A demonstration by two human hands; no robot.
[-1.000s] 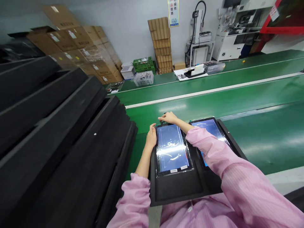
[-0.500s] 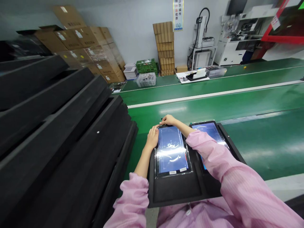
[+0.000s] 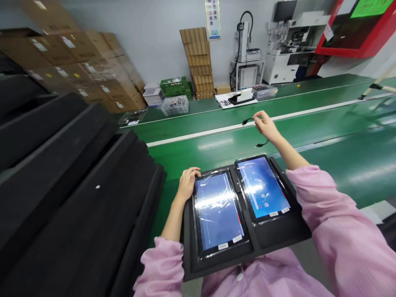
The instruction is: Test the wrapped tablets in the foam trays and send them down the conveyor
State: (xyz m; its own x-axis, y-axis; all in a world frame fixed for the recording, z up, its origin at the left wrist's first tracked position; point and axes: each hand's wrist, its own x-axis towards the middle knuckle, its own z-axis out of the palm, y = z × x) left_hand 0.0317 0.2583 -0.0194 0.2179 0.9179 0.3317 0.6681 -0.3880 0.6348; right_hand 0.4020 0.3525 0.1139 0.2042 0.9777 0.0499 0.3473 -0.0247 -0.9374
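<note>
Two tablets with lit screens, a left one (image 3: 218, 210) and a right one (image 3: 262, 187), lie face up in a black foam tray (image 3: 216, 266). My left hand (image 3: 187, 183) rests at the left tablet's top left corner, fingers bent over the edge. Beyond the right tablet, my right hand (image 3: 265, 125) is raised above the green surface, its fingers pinched on a short black cable (image 3: 248, 120). One cable end points left from the fingertips, and the other hangs below the hand. The right tablet shows app icons.
Stacked black foam trays (image 3: 93, 198) rise close on the left. Across the green conveyor (image 3: 185, 152) stand a clear box of parts (image 3: 175, 105), a green crate (image 3: 175, 87) and a white board with a black holder (image 3: 236, 99). Cartons (image 3: 89, 49) are piled behind.
My right hand has moved from the left tablet's top edge up and right, carrying the cable. My left hand stays at the corner. The right tablet is now uncovered by my arm.
</note>
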